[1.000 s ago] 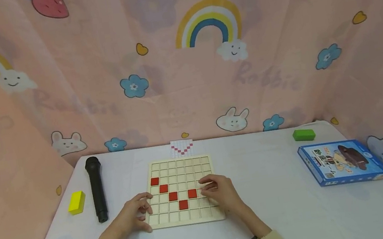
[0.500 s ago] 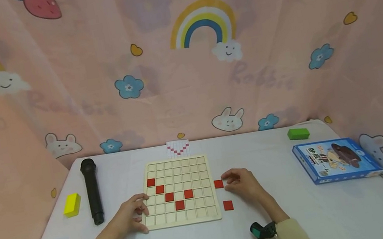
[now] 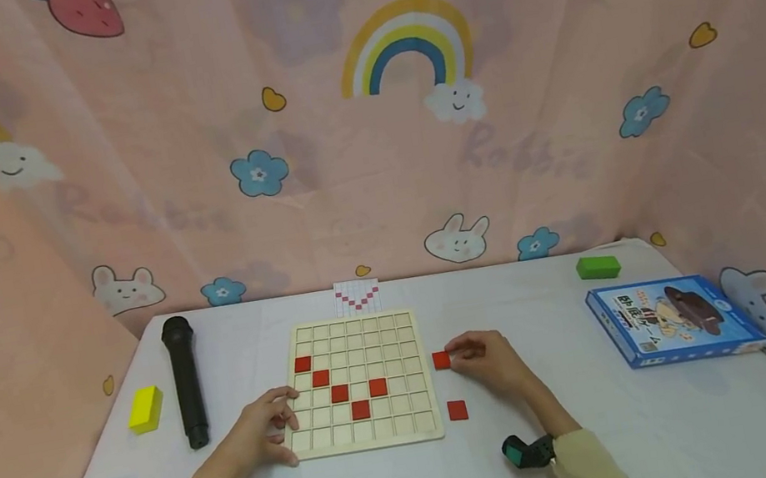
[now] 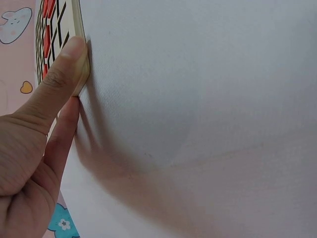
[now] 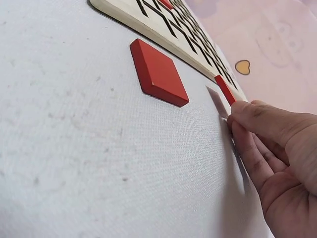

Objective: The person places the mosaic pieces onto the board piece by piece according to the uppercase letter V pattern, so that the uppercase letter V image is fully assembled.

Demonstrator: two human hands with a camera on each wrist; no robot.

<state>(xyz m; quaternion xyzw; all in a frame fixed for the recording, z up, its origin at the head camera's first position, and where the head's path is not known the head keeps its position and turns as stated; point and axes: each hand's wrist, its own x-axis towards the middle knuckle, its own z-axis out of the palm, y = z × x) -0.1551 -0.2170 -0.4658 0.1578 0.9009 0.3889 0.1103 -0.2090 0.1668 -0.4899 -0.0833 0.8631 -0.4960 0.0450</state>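
Observation:
A cream wooden grid board [image 3: 399,426] lies on the table with several red square tiles in its cells, set in slanting lines. My left hand [image 3: 267,429] holds the board's left edge; in the left wrist view the thumb [image 4: 73,49] lies on its corner. Just right of the board, my right hand [image 3: 489,361] pinches a red square tile [image 3: 441,360] between thumb and fingertips. The right wrist view shows this tile tilted and raised over its shadow. A second loose red tile [image 5: 161,74] lies flat on the table, closer to the person.
A small card with a red V pattern [image 3: 358,297] stands behind the board. To the left are a black microphone [image 3: 186,382] and a yellow block [image 3: 145,410]. At right lie a blue box [image 3: 674,320] and a green block [image 3: 597,267].
My right hand has moved from over the board to the tile on its right, which is now lifted. The left hand has stayed on the board's edge.

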